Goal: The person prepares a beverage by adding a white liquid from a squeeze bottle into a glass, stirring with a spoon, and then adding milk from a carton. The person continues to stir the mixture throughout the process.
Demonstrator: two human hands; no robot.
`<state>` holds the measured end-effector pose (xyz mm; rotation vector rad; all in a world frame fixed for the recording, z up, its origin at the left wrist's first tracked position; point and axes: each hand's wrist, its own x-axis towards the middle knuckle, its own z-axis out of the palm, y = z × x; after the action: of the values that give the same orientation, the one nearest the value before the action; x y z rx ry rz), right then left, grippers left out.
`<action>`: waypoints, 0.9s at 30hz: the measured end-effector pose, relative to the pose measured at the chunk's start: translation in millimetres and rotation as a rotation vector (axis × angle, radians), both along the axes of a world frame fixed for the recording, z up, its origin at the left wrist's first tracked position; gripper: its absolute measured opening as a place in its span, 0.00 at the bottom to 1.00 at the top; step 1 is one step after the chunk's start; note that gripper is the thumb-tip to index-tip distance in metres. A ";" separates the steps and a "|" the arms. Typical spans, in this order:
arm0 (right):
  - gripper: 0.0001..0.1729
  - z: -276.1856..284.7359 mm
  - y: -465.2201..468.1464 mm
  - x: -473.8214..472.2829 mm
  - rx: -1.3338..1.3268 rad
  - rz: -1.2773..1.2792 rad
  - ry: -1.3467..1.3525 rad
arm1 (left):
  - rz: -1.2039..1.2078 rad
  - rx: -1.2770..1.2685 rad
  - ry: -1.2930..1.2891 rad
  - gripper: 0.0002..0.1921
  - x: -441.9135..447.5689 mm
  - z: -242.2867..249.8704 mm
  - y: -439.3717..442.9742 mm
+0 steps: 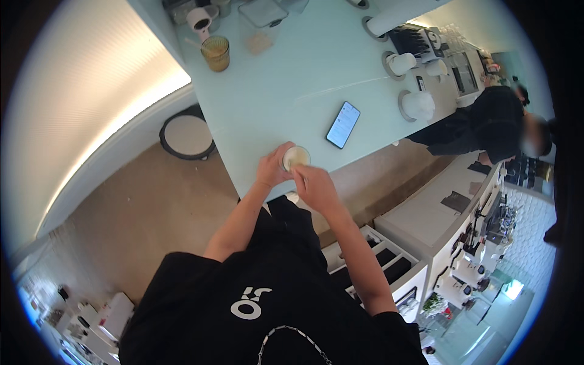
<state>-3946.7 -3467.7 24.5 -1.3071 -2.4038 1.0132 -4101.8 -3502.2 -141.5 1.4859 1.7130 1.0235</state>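
Observation:
My left hand (272, 166) wraps around the side of a small clear glass (297, 158) at the near corner of the pale green glass-topped counter (283, 100). A pale, creamy drink shows inside the glass. Over its near rim, my right hand (315, 186) is closed in a pinch on what looks like a thin utensil, mostly hidden by the fingers and blurred. A smartphone (343, 125) with a lit screen lies on the counter to the right of the glass, apart from both hands.
An amber ribbed glass (215, 54) stands at the far left of the counter, near a white handheld device (199, 20). Cup stacks (401, 63) poke from round holders along the right edge. Beyond, a person in black (486, 121) bends forward. A round-topped bin (189, 134) stands at left.

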 end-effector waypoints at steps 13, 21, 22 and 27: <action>0.08 14.6 3.9 -2.3 -0.153 -0.012 -0.178 | 0.028 0.049 -0.008 0.49 4.2 -0.8 -5.2; 0.08 14.0 -0.7 -3.5 -0.049 -0.026 -0.073 | 0.028 0.090 -0.014 0.47 6.5 -6.0 -5.9; 0.09 13.6 -0.7 -2.6 -0.029 -0.047 -0.045 | 0.035 0.096 -0.021 0.47 6.5 -6.3 -5.8; 0.08 11.4 -5.1 -5.1 -0.075 -0.009 -0.118 | 0.039 0.115 0.017 0.48 6.0 -6.8 -5.8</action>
<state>-3951.8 -3472.8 36.0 -1.4402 -2.4652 1.0611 -4095.7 -3508.0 -148.3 1.5417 1.7262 1.1507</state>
